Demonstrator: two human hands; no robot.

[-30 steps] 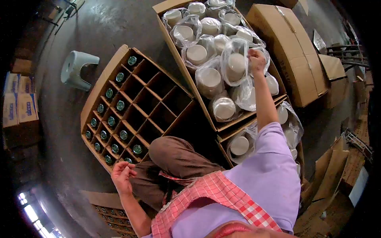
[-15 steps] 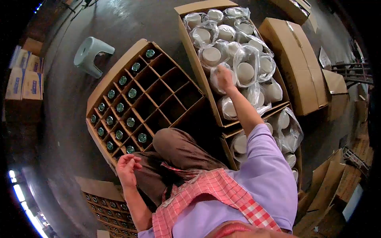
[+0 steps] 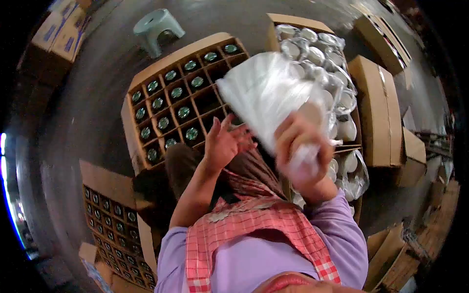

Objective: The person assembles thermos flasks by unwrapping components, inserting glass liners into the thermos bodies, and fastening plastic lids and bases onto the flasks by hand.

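Observation:
My right hand (image 3: 304,151) is closed on a clear plastic bag (image 3: 266,90), blurred by motion, whose wide part spreads up and to the left. A pale round end shows through the bag above my knuckles; its kind cannot be made out. Fingers apart, my left hand (image 3: 227,144) holds nothing and is just left of the bag. In front of it is a divided carton (image 3: 131,124) with green-topped bottles or jars (image 3: 183,112) in many cells. To the right, a long carton (image 3: 299,20) holds several white round-ended pieces (image 3: 316,56) wrapped in clear plastic.
A closed cardboard box (image 3: 376,112) stands right of the long carton. At lower left is another divided carton (image 3: 105,178) with round-topped items. A pale green stool (image 3: 159,27) stands on the floor beyond, and flattened cardboard (image 3: 391,259) lies at lower right.
My right hand has come out of the long carton toward my body, bringing the plastic bag. My left hand has risen toward it with fingers spread. The camera view has shifted.

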